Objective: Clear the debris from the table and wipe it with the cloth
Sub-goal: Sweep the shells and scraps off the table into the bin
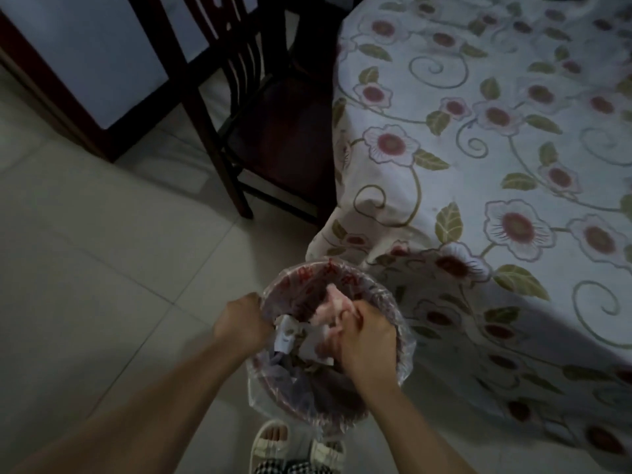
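A dim view looks down on a pale tiled floor (102, 234). At the upper left of the frame stands a dark wooden chair (260, 107), tucked beside a table (496, 148) that fills the right side under a white cloth printed with red flowers and green leaves.

At the lower centre sits a round bin (390, 323) lined with a clear plastic bag. The person's left hand (241, 323), at the bin's left rim, is clenched around the edge of the liner. Just right of it, inside the bin, lies crumpled white paper (287, 333).

The debris (330, 306) is a pale, pinkish crumpled wad, blurred, over the middle of the bin. The right hand (367, 340) grips it, fingers curled round its lower right end; the rest juts out beyond the fingertips. Its long axis runs diagonally, pointing toward the upper left of the frame.

At the bottom centre, a foot in a light sandal (270, 439) shows below the bin.
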A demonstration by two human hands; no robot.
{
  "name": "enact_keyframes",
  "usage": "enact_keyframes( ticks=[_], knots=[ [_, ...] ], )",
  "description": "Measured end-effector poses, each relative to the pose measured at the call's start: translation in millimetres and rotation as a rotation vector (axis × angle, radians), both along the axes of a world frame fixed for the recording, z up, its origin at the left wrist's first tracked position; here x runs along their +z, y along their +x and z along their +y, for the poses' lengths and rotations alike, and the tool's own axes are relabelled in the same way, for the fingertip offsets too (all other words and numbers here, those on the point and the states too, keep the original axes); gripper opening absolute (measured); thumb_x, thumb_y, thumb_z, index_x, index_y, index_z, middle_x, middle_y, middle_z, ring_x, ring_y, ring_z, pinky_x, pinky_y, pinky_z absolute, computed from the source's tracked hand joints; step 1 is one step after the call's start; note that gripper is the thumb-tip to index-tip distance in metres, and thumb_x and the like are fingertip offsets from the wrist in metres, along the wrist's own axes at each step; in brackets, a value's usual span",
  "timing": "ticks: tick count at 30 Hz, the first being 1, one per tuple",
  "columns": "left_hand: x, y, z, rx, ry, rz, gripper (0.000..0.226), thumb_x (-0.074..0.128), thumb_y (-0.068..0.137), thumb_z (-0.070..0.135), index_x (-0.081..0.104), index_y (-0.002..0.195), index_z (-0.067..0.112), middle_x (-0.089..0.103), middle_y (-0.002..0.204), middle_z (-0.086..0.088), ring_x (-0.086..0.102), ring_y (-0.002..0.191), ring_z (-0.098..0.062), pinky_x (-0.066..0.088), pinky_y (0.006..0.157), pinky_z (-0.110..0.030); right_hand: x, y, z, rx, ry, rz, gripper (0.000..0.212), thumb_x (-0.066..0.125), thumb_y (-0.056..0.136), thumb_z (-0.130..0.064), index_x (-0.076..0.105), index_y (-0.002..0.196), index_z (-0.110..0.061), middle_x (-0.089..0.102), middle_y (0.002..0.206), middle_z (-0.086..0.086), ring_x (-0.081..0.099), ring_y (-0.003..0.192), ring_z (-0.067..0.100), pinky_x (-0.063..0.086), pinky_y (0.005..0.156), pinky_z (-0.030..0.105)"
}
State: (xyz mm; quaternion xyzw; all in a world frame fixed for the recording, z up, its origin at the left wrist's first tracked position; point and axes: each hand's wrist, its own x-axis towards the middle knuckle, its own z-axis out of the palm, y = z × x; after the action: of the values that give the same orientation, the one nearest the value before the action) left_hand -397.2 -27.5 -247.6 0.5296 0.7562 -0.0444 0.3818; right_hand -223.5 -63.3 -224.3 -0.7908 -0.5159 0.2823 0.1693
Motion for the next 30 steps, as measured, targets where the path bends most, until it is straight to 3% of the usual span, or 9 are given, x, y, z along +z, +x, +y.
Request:
enact_keyframes(
  ticks=[8,16,21,24,27,30],
  knots=[
    [-69.7,-7.0,-8.9,0.175,0.006,0.003,0.023,0.052,0.084,0.018,0.055,0.102,0.005,0.064,0.109,-0.022,0.059,0.108,-0.041,0.049,0.085,-0.039,-65.6,-14.2,23.6,0.035,-0.052,0.153,0.030,0.041,0.098,-0.019,0.065,0.094,-0.002,0.068,0.099,0.020,0.061,0.091,0.032,0.033,0.068,0.029],
    [-169.7,-18.4,-5.1,0.280,-0.009,0.031,0.016,0.053,0.085,0.016,0.056,0.098,0.009,0.064,0.108,-0.021,0.059,0.106,-0.039,0.047,0.082,-0.036,-172.0,-26.1,42.4,0.063,-0.139,0.226,0.034,0.037,0.099,-0.022,0.065,0.103,-0.003,0.063,0.110,0.018,0.057,0.101,0.032,0.042,0.089,0.036],
    [-220.4,-21.3,-0.4,0.295,-0.014,0.033,0.015,0.052,0.084,0.015,0.056,0.098,0.011,0.064,0.108,-0.020,0.059,0.106,-0.039,0.047,0.083,-0.036,-226.5,-27.1,46.0,0.073,-0.145,0.295,0.033,0.040,0.099,-0.023,0.068,0.096,-0.006,0.065,0.101,0.018,0.061,0.093,0.030,0.044,0.078,0.031],
    [-243.1,-22.3,0.2,0.305,-0.023,0.027,0.009,0.057,0.082,0.018,0.051,0.088,0.018,0.064,0.106,-0.019,0.060,0.105,-0.038,0.044,0.076,-0.033,-248.5,-27.5,44.5,0.086,-0.176,0.308,0.031,0.039,0.098,-0.019,0.068,0.095,-0.007,0.065,0.101,0.014,0.061,0.089,0.026,0.041,0.071,0.026],
    [-260.4,-23.9,-0.9,0.311,-0.026,0.016,0.010,0.055,0.082,0.013,0.047,0.085,0.018,0.063,0.106,-0.020,0.059,0.104,-0.038,0.046,0.077,-0.035,-266.2,-29.1,42.5,0.064,-0.186,0.379,0.031,0.039,0.098,-0.017,0.069,0.093,-0.010,0.067,0.103,0.012,0.064,0.089,0.022,0.051,0.076,0.029],
    [-272.5,-24.9,-1.9,0.301,-0.021,0.034,0.013,0.051,0.086,0.016,0.055,0.098,0.012,0.063,0.109,-0.021,0.059,0.106,-0.039,0.047,0.082,-0.037,-273.1,-30.2,41.0,0.064,-0.192,0.390,0.031,0.040,0.098,-0.018,0.070,0.093,-0.010,0.066,0.103,0.009,0.063,0.089,0.018,0.046,0.066,0.015]
  ],
)
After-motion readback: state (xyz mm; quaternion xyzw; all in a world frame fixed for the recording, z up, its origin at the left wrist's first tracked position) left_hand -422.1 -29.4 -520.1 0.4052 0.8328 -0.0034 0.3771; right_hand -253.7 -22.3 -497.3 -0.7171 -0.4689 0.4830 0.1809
